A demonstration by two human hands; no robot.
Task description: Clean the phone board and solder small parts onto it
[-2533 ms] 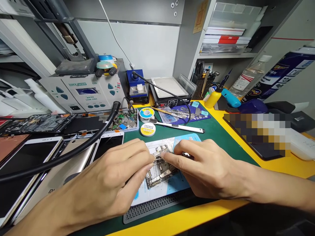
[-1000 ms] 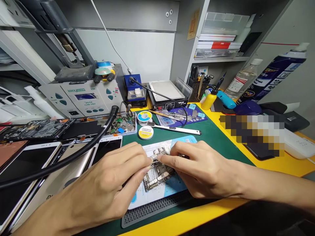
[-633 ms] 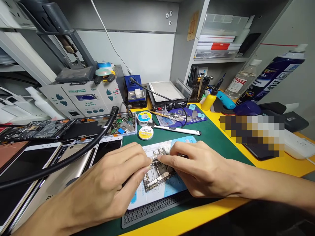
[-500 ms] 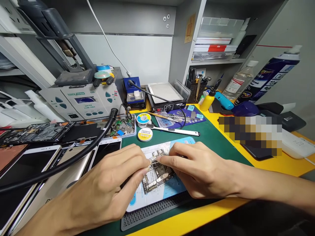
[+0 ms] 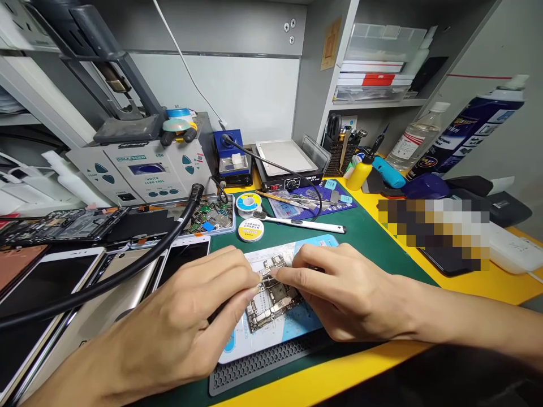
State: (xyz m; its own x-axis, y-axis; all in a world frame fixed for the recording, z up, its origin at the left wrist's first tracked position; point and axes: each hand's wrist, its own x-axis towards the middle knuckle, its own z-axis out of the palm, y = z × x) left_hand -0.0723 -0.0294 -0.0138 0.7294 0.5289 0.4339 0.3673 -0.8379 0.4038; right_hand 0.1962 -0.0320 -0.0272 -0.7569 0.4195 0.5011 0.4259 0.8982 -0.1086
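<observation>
The yellow tabletop (image 5: pixel 348 356) bore a green mat (image 5: pixel 394 260). On the mat lay a spool (image 5: pixel 248 203), a round tin (image 5: pixel 251 230) just in front of it, a white-handled brush (image 5: pixel 314 225) and, at the near side, a gray honeycomb pad (image 5: pixel 254 371); a purple sheet (image 5: pixel 337 206) lay toward the far edge. Behind the mat stood a black, pale-topped hot plate (image 5: pixel 288 157); a yellow bottle (image 5: pixel 359 175) stood right of it.

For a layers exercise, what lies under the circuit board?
Under the circuit board lies a white-and-blue pad, with a grey honeycomb mat protruding beneath. The pad's surface directly under the board is hidden.
</observation>
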